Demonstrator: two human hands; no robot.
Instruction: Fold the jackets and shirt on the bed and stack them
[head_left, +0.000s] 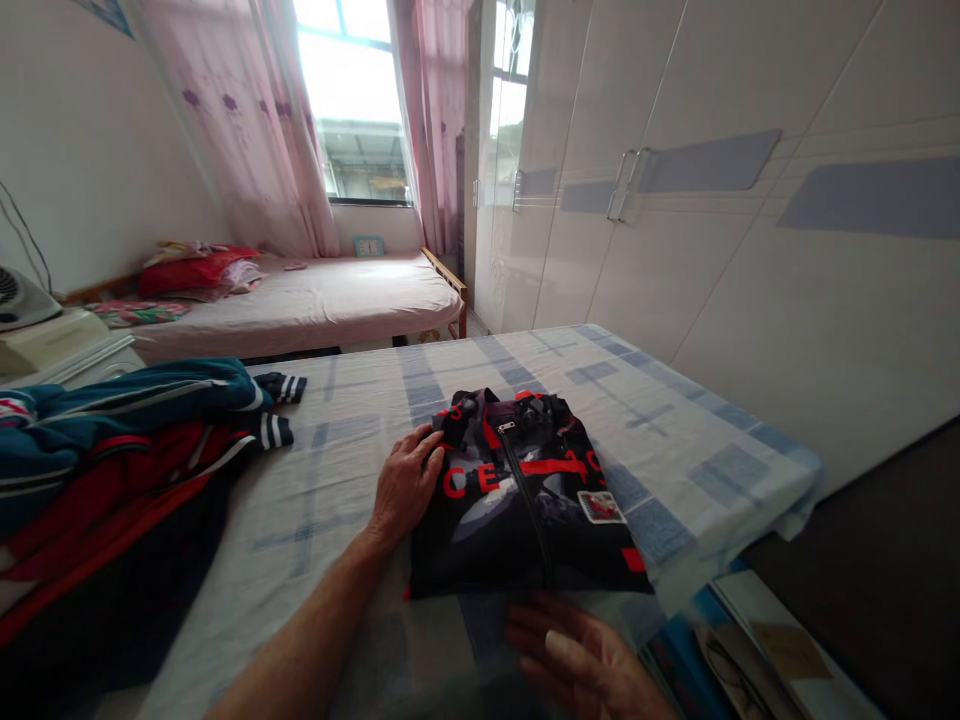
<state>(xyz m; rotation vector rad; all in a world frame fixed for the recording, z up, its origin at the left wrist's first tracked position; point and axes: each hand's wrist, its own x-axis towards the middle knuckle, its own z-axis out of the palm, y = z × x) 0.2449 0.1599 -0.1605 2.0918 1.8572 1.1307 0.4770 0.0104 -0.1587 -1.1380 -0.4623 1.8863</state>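
A folded black jacket (525,500) with red lettering and a front zip lies on the checked bed sheet (360,420). My left hand (405,485) rests flat against the jacket's left edge, fingers stretched out and touching the cloth. My right hand (581,660) hovers at the near edge of the jacket, fingers spread and blurred, holding nothing.
A heap of blue, red and dark clothes (112,450) lies on the left of the bed. A second bed (300,300) with pink sheet stands under the window. White wardrobe doors (675,200) line the right. Papers (772,650) lie on the floor at the right.
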